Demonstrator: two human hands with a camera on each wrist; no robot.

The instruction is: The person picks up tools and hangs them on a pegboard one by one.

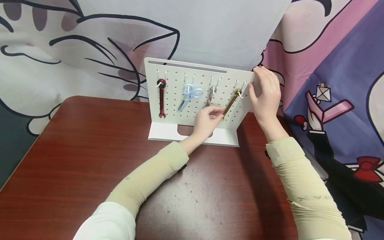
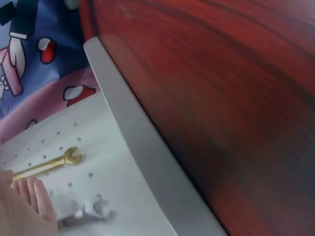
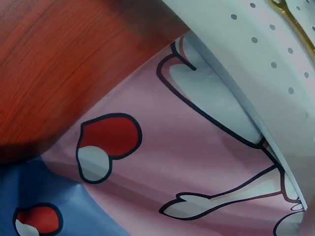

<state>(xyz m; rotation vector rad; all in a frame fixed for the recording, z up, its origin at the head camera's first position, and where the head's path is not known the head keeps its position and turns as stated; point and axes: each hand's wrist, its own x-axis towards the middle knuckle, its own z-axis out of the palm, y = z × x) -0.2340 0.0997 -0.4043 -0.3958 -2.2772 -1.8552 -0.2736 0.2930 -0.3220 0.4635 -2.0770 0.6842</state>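
Note:
A white pegboard (image 1: 172,103) stands upright on the table. From its hooks hang a red wrench (image 1: 161,100), light-blue scissors (image 1: 187,96), a silver wrench (image 1: 210,98) and a gold wrench (image 1: 229,105). My left hand (image 1: 206,121) pinches the lower shaft of the gold wrench, whose ring end is on the rightmost hook. In the left wrist view the wrench's open end (image 2: 73,156) sticks out past the fingers, beside the blurred silver wrench (image 2: 98,209). With my right hand (image 1: 266,95) I hold the board's upper right edge, thumb toward the front; some fingertips are hidden.
The board's white base (image 1: 163,131) rests on a reddish-brown wooden table (image 1: 90,160). Cartoon-printed cloth (image 1: 222,30) hangs close behind the board, and more printed cloth (image 1: 339,86) lies along the right side.

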